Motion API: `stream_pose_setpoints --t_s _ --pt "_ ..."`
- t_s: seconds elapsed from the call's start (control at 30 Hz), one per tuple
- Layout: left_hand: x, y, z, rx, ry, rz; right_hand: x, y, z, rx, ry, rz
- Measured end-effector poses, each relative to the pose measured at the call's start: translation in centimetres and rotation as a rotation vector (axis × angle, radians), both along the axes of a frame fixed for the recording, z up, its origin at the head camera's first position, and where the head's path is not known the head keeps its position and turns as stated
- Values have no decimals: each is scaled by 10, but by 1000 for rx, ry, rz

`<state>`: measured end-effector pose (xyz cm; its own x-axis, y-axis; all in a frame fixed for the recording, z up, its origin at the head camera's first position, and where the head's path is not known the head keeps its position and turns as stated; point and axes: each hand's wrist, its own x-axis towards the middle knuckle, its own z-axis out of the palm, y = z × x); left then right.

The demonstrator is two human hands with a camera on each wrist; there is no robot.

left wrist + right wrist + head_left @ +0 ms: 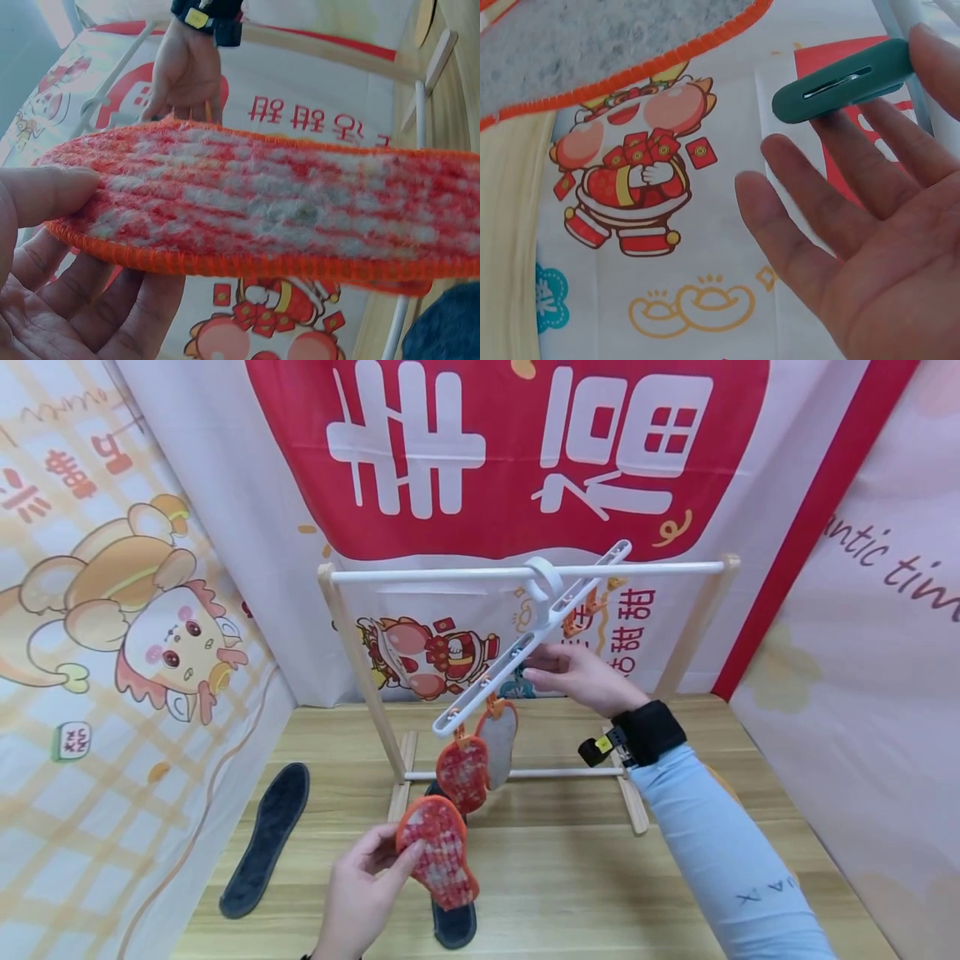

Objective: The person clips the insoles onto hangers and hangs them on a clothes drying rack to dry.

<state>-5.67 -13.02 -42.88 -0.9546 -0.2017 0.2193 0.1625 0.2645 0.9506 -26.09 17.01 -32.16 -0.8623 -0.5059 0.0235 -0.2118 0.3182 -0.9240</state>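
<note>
My left hand (360, 885) pinches a red-and-white fuzzy insole (437, 852) with orange stitched edging, thumb on its face and fingers behind. In the left wrist view that insole (262, 199) stretches across the picture. At the white hanger (480, 681), my right hand (588, 678) holds a green clip (847, 81) between thumb and fingers; the other fingers are spread. Two orange-edged insoles hang at the hanger's near end: one red and white (461, 777), one with a grey face (501, 747), below orange clips (492, 703).
The hanger hooks over a white rod (427, 575) of a wooden-legged rack (356, 668). Dark insoles lie on the wooden table: one at the left (266, 839), another (454, 928) partly hidden behind the held insole. More orange clips (573, 622) hang at the hanger's far end. Printed cloth walls surround the table.
</note>
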Motion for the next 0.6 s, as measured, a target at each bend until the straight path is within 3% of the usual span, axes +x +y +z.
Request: stream_pose_setpoints --t_s 0.2,0.6 --pt "-6 7 1 0 -96 -24 2 -10 3 31 22 -1" --pt "-19 7 -5 13 -51 -52 4 -32 6 58 24 -38"
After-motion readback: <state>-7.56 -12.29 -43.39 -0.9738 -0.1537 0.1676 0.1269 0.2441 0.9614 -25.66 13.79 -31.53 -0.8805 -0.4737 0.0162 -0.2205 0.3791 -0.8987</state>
